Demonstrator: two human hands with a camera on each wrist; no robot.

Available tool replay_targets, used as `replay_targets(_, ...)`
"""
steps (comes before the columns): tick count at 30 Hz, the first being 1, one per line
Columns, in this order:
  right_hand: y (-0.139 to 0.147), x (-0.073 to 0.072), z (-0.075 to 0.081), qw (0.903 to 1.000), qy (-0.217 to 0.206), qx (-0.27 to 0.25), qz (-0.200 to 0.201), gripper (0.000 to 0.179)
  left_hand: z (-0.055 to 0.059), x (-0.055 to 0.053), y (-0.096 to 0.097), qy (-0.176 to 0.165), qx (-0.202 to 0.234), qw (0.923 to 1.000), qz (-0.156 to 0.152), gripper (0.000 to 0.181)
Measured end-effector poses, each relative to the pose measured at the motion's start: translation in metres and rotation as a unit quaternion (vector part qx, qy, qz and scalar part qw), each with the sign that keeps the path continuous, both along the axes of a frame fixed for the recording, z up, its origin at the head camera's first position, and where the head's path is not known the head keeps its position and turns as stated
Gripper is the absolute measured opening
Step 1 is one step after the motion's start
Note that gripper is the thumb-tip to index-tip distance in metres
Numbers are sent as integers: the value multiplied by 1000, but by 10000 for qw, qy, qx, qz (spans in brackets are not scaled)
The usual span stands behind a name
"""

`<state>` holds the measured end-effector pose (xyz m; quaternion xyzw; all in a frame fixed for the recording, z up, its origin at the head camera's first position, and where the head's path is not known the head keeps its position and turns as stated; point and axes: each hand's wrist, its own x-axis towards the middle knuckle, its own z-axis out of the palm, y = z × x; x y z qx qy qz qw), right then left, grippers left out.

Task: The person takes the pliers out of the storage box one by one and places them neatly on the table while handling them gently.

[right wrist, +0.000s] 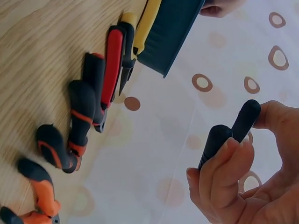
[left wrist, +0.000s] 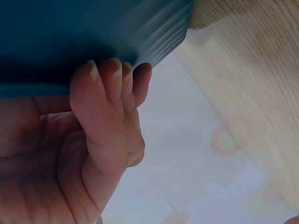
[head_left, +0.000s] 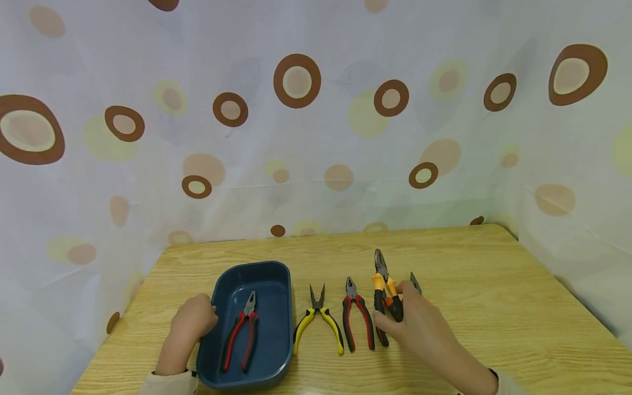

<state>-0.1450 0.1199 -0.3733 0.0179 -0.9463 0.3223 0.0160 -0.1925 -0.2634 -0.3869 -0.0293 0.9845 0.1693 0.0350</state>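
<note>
My left hand [head_left: 192, 318] grips the left side of a dark blue tray [head_left: 274, 323], fingers bent against its wall in the left wrist view. Inside the tray lie red-and-black combination pliers [head_left: 250, 305]. With my right hand [head_left: 419, 323] I hold combination pliers with yellow-orange and black handles [head_left: 381, 263], raised with the jaws pointing away. In the right wrist view their black handle ends [right wrist: 217, 142] stick out between thumb and fingers, above the table. Behind this hand, orange-handled pliers [head_left: 415, 282] are partly hidden.
Right of the tray lie yellow-handled long-nose pliers [head_left: 332, 323], then another red-and-black pair of pliers [head_left: 351, 288]. Black-and-orange pliers [right wrist: 81, 112] rest beside them in the right wrist view. A spotted curtain [head_left: 321, 137] hangs behind the wooden table [head_left: 494, 285].
</note>
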Motion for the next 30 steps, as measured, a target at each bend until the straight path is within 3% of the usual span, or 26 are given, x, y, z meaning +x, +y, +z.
replay_targets(8, 17, -1, -5, 9998, -111, 163, -88, 67, 0, -1, 1, -107, 22, 9999, 78, 19)
replay_targets(30, 65, -9, -14, 9968, 401, 685, -49, 67, -1, 0, -1, -80, 56, 9999, 66, 18)
